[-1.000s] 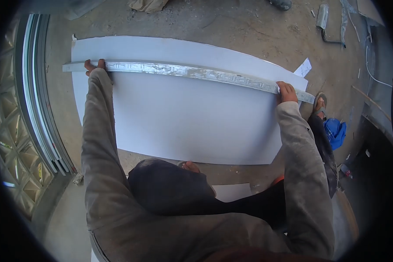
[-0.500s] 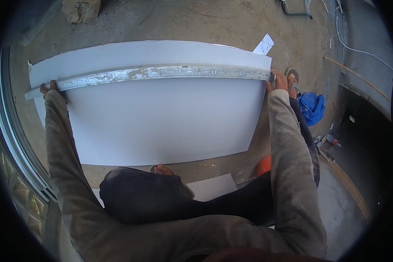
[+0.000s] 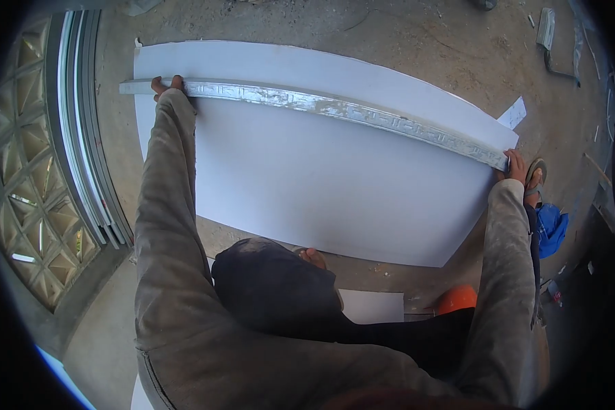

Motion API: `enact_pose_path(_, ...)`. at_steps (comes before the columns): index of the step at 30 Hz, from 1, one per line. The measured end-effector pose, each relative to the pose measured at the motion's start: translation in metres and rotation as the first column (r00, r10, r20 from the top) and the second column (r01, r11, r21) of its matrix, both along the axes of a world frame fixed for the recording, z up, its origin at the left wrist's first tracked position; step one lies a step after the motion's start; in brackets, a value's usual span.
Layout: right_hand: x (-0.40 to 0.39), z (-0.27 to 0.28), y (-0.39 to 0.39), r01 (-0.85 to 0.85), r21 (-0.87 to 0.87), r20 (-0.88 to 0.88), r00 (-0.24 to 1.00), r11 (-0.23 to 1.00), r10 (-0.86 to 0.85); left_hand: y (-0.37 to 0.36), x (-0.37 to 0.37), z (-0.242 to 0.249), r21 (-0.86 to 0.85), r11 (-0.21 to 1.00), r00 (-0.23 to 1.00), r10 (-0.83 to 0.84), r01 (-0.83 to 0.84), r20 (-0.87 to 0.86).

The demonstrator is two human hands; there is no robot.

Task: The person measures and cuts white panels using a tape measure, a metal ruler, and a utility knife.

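Note:
A long silvery metal channel (image 3: 307,100), scuffed and dented in a repeating pattern, lies across a large white board (image 3: 321,171) on the floor, near the board's far edge. My left hand (image 3: 169,87) is closed around the channel close to its left end, which sticks out past the board. At the right end of the channel, my right hand (image 3: 516,165) grips it with the fingers bent over the end, beside the board's right edge. The undersides of both hands are hidden.
Several long metal profiles (image 3: 89,137) lie along a patterned block screen (image 3: 24,198) on the left. A blue cloth or bag (image 3: 552,230) sits by my right foot. An orange object (image 3: 458,299) and a smaller white sheet (image 3: 372,305) are near my legs. A white offcut (image 3: 512,113) touches the far right corner.
My view has turned, so the board and channel appear farther right and tilted down to the right. Both hands stay on the channel, which shows no clear shift on the board.

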State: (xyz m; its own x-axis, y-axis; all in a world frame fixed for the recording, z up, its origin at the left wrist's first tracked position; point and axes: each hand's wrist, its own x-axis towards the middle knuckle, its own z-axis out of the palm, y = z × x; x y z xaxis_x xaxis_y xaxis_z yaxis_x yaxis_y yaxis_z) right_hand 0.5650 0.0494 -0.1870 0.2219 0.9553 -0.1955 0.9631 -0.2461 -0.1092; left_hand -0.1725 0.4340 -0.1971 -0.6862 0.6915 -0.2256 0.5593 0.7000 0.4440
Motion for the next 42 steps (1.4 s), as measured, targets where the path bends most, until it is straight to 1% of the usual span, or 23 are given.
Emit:
enact_pose_path(2,-0.003,0.004,0.001,0.01,0.0,-0.021,1.0,1.0,-0.01,-0.003,0.001,-0.001,0.051,0.999,0.999,0.011,-0.014,0.053)
enact_pose_path(3,-0.002,0.004,0.0,0.01,-0.009,-0.007,1.0,1.0,-0.01,-0.002,0.003,-0.001,0.054,0.998,0.999,0.011,-0.014,0.051)
enact_pose_path(5,-0.001,0.0,0.0,0.006,-0.012,-0.005,1.0,1.0,-0.006,0.0,0.003,0.002,-0.031,0.999,1.0,0.017,-0.017,-0.012)
enact_pose_path(8,0.006,-0.002,-0.003,-0.016,-0.016,-0.022,1.0,1.0,0.016,-0.003,0.015,0.013,-0.044,0.999,0.998,0.003,-0.006,-0.06)
enact_pose_path(9,0.007,-0.003,-0.004,-0.009,-0.023,-0.039,0.999,1.0,0.008,-0.005,0.019,0.017,-0.024,1.0,1.0,0.001,-0.002,-0.028)
enact_pose_path(10,0.009,-0.005,-0.005,0.001,-0.027,-0.053,0.999,1.0,-0.002,-0.004,0.018,0.015,-0.02,1.0,0.999,0.002,-0.003,-0.032)
enact_pose_path(11,0.012,-0.007,-0.006,-0.038,-0.017,-0.034,0.999,0.999,0.037,-0.003,0.016,0.011,0.005,1.0,1.0,0.005,-0.005,-0.017)
enact_pose_path(12,0.013,-0.006,-0.007,-0.04,-0.015,-0.038,0.998,0.999,0.04,-0.004,0.016,0.011,0.03,1.0,1.0,0.009,-0.009,-0.003)
enact_pose_path(13,0.013,-0.005,-0.007,-0.038,-0.023,-0.054,0.998,0.999,0.037,-0.004,0.015,0.012,0.026,1.0,1.0,0.003,-0.003,0.026)
enact_pose_path(14,0.013,-0.004,-0.006,-0.039,-0.028,-0.071,0.997,0.999,0.037,-0.004,0.015,0.012,0.032,0.999,1.0,0.008,-0.009,0.018)
enact_pose_path(16,0.012,-0.004,-0.006,0.0,-0.053,-0.078,0.997,0.999,-0.005,-0.005,0.019,0.017,0.011,1.0,0.999,0.005,-0.006,0.047)
enact_pose_path(17,0.015,-0.006,-0.006,-0.031,-0.049,-0.057,0.998,0.998,0.028,-0.006,0.017,0.018,-0.012,1.0,1.0,-0.01,0.01,-0.002)
enact_pose_path(18,0.026,-0.021,-0.013,-0.076,-0.002,-0.02,0.997,0.997,0.076,-0.005,0.017,0.015,-0.034,0.999,0.998,-0.026,0.024,-0.053)
enact_pose_path(19,0.027,-0.022,-0.014,-0.053,0.008,-0.032,0.998,0.999,0.053,-0.005,0.018,0.017,-0.04,0.999,0.999,-0.014,0.012,-0.047)
enact_pose_path(20,0.034,-0.029,-0.019,-0.074,0.008,-0.01,0.997,0.997,0.074,-0.005,0.021,0.018,-0.047,0.999,0.999,-0.002,0.0,-0.035)
enact_pose_path(22,0.036,-0.031,-0.018,-0.1,0.034,-0.037,0.994,0.994,0.101,-0.008,0.023,0.024,-0.041,0.999,1.0,-0.016,0.016,0.006)
enact_pose_path(24,0.038,-0.03,-0.02,-0.081,0.005,-0.046,0.996,0.997,0.082,-0.007,0.023,0.025,-0.036,0.999,1.0,-0.008,0.008,0.008)
enact_pose_path(25,0.039,-0.032,-0.021,-0.096,0.029,-0.05,0.994,0.995,0.097,-0.006,0.024,0.024,-0.043,0.999,1.0,-0.004,0.005,0.021)
enact_pose_path(28,0.048,-0.041,-0.025,-0.137,0.043,-0.033,0.99,0.99,0.139,-0.006,0.029,0.031,-0.075,0.997,1.0,-0.003,0.001,-0.018)
enact_pose_path(31,0.049,-0.046,-0.027,-0.12,0.051,0.002,0.993,0.992,0.12,-0.007,0.026,0.028,-0.043,0.999,1.0,-0.021,0.02,-0.014)
enact_pose_path(34,0.043,-0.035,-0.022,-0.082,-0.006,-0.02,0.996,0.997,0.082,-0.008,0.028,0.032,-0.06,0.998,1.0,-0.013,0.013,0.0)
enact_pose_path(40,0.039,-0.036,-0.022,-0.058,0.029,-0.018,0.998,0.998,0.058,-0.006,0.023,0.024,-0.029,1.0,0.999,0.008,-0.007,0.034)
enact_pose_path(42,0.042,-0.034,-0.022,-0.06,0.0,-0.012,0.998,0.998,0.06,-0.008,0.024,0.026,-0.038,0.999,0.999,0.008,-0.007,0.033)
